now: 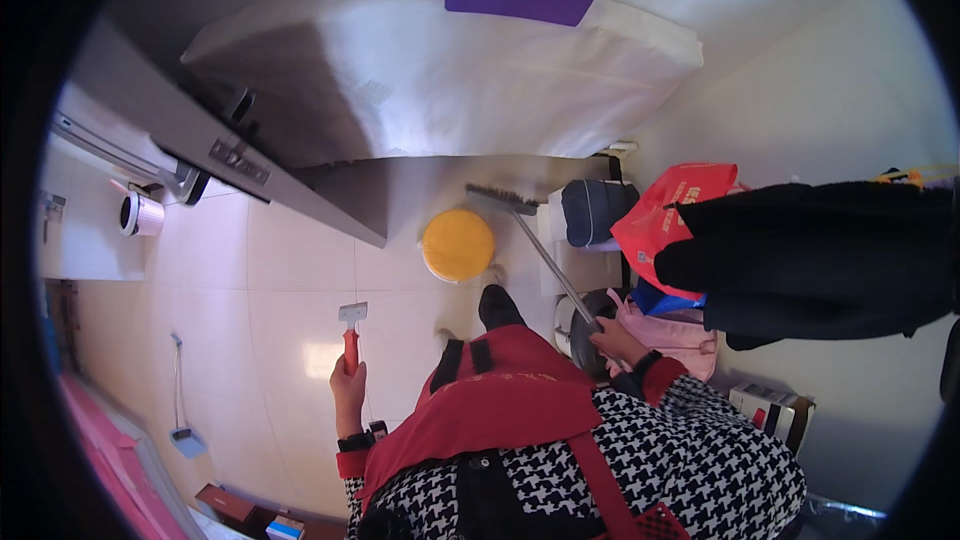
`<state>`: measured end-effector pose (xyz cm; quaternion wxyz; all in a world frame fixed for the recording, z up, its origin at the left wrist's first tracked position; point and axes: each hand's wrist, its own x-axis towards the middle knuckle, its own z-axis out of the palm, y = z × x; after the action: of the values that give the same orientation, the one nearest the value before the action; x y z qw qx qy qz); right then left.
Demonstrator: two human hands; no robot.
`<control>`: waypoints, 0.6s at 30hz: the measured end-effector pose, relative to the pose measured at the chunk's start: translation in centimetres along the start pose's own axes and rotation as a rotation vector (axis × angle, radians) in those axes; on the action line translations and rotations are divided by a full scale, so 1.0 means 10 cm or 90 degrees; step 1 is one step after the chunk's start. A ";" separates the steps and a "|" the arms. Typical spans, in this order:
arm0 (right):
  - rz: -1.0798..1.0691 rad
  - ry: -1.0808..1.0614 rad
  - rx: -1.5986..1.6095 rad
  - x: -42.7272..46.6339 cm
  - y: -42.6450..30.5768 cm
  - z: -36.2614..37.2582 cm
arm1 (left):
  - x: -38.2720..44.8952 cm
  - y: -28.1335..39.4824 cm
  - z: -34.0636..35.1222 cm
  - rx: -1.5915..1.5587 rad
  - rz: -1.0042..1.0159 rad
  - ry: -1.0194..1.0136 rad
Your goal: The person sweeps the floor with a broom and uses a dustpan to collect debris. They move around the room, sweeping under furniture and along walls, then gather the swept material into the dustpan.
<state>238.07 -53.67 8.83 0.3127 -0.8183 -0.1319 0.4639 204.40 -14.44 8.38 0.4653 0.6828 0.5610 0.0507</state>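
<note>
My left hand grips the red handle of a scraper, its wide metal blade pointing away from me above the tiled floor. My right hand is closed around the metal pole of a floor brush. The brush's dark bristled head rests near the white-covered bed or bench, beyond and to the right of a round stool with a yellow top. A red apron covers my front, and one dark shoe shows between the stool and the apron.
An open grey door stands at the left. A white-draped bed or bench spans the far side. Boxes, a red bag, a pink bag and hanging dark clothes crowd the right. A long-handled dustpan lies left.
</note>
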 end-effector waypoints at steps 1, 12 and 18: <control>-0.014 0.018 -0.035 0.21 0.05 0.01 | 0.02 0.06 0.03 0.018 -0.006 -0.003; 0.098 0.153 0.120 2.21 0.05 -0.43 | 0.18 0.86 0.47 0.083 0.054 -0.008; 0.160 0.049 0.303 2.48 -0.34 -0.09 | 0.18 1.52 0.25 0.164 0.011 -0.019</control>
<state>252.36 -38.80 -5.46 0.4409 -0.7487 0.0956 0.4858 217.48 -13.51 16.67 0.3818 0.7422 0.5500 -0.0280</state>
